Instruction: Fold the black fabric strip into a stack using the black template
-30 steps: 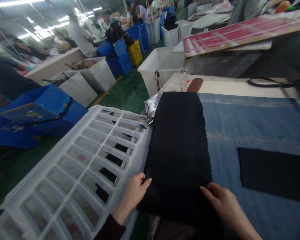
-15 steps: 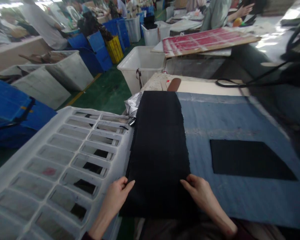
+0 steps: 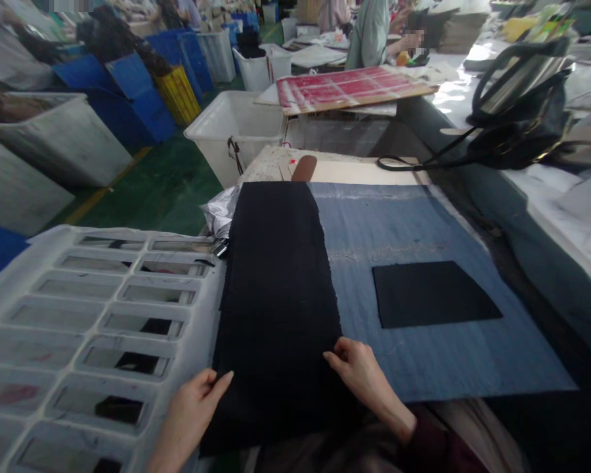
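your left hand (image 3: 192, 404) | right hand (image 3: 360, 369) | both pinching black sheet (image 3: 278, 282) by opposite edges | blue mat (image 3: 438, 358) extends rightward

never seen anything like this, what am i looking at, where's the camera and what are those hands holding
There is no robot here: these are a person's own bare hands. Every picture comes from one camera worn on that person's head, looking forward and down. The left hand pinches one long edge of a black sheet, and the right hand holds the opposite edge. Beside that sheet, on a blue mat, lies a smaller black piece with one slanted end. To the left is a white plastic grid with rows of slots. Beyond the mat, on the right, sits a black bag.
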`<state>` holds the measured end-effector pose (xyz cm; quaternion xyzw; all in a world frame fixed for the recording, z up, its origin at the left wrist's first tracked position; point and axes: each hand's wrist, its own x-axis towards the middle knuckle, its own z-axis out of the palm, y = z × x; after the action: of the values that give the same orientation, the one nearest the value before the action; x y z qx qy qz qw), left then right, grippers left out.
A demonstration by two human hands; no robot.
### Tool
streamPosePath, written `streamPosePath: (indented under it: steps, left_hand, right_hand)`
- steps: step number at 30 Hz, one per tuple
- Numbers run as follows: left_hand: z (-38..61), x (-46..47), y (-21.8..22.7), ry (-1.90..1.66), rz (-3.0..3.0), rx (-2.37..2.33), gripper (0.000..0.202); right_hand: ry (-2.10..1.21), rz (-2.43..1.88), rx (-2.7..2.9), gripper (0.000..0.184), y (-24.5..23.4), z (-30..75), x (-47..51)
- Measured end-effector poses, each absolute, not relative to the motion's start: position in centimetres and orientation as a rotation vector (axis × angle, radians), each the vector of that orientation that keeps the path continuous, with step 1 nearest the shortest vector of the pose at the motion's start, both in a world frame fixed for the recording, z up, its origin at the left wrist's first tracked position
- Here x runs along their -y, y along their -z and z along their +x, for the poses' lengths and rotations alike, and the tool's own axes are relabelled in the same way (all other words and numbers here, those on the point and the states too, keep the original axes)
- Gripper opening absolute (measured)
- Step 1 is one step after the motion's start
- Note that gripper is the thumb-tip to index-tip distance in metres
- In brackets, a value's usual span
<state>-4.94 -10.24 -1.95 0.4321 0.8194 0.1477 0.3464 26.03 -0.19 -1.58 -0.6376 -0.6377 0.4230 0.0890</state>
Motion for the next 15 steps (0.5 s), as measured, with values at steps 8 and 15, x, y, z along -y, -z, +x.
streamPosePath:
  steps: [8, 15]
  left_hand:
    - [-4.5, 10.0, 1.2, -0.237, 1.189, -2.180, 0.048]
    - [-4.2, 10.1, -0.1, -0.032, 1.348, -2.337, 0.039]
  right_hand:
    - [-1.237, -1.933, 1.902, 0.022, 1.3, 25.8, 0.1]
    - [-1.173, -1.936, 1.905, 0.018, 1.4, 26.0, 0.3]
